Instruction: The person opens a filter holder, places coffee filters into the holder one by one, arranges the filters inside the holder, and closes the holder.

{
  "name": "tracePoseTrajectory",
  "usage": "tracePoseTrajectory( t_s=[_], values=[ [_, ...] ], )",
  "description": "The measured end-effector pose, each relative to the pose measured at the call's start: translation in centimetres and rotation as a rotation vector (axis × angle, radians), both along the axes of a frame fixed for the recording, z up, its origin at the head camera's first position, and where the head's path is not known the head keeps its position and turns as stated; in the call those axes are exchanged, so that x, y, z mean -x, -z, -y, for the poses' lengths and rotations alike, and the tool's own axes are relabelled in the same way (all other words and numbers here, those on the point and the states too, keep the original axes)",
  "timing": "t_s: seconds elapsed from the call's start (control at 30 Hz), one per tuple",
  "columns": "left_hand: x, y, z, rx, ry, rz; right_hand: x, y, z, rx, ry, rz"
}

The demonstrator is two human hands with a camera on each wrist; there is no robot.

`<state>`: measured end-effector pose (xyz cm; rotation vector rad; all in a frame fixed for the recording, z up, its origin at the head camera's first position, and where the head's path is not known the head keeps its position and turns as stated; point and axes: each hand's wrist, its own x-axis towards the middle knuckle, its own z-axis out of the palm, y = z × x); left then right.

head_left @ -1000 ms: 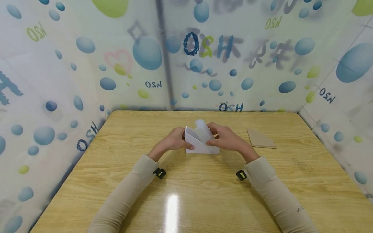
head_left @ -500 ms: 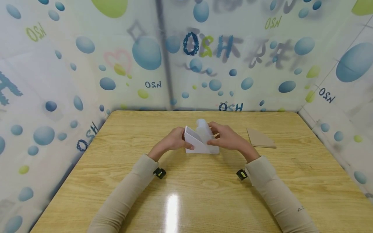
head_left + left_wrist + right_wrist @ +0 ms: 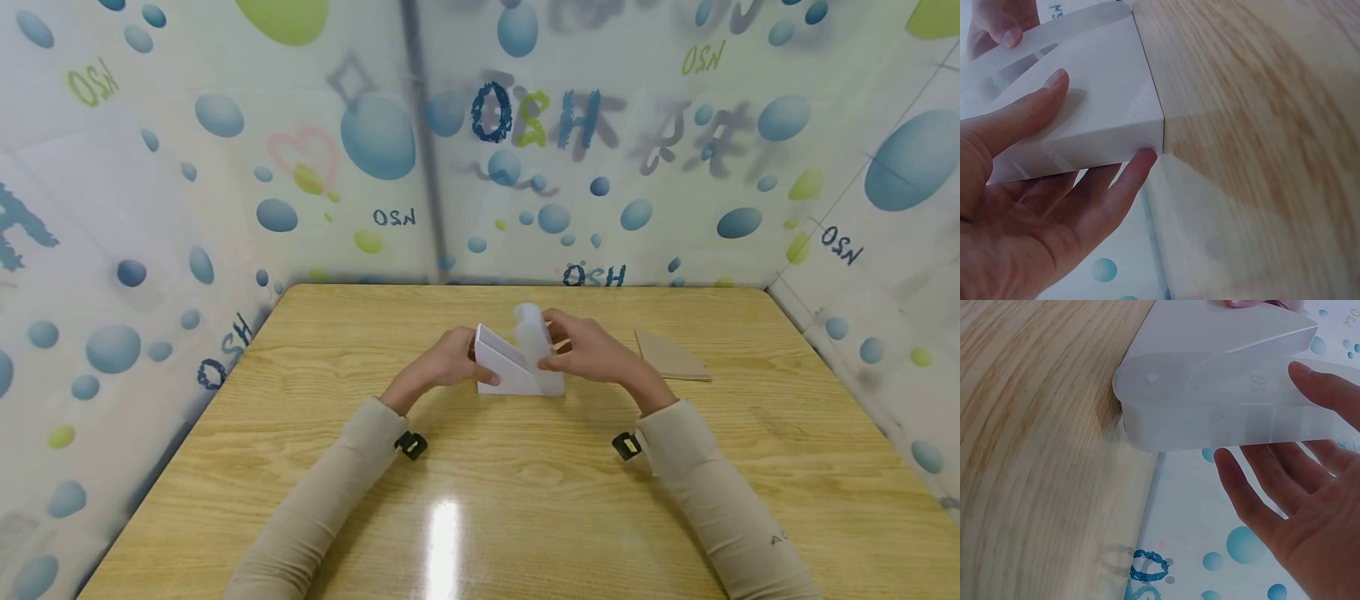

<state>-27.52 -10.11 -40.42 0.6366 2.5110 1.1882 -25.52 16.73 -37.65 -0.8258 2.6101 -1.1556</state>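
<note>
A white box (image 3: 510,382) with a slanted open top stands on the table (image 3: 480,500). Its translucent lid (image 3: 530,332) is pivoted at the lower right corner and swung up, tilted away from the opening. My left hand (image 3: 450,360) grips the box's left end; in the left wrist view the thumb lies on one broad face, the fingers round the narrow end. My right hand (image 3: 592,352) holds the lid between thumb and fingers, as the right wrist view of the lid (image 3: 1210,422) also shows. The box's inside is mostly hidden.
To the right of my right hand lies a flat, fan-shaped stack of brown paper, like coffee filters (image 3: 670,358). A patterned wall sheet (image 3: 555,192) rises behind the table's far edge. A glare streak (image 3: 442,546) marks the near surface.
My right hand has moved slightly right, and the translucent lid has swung further up and away from the box's opening. The left hand and the box have stayed in place.
</note>
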Motion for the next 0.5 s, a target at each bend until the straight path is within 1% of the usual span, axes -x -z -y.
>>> tracePoseTrajectory(
  t_s=[0.5],
  values=[
    [0.06, 0.09, -0.11, 0.001, 0.001, 0.008, 0.18, -0.29, -0.78, 0.016, -0.007, -0.010]
  ],
)
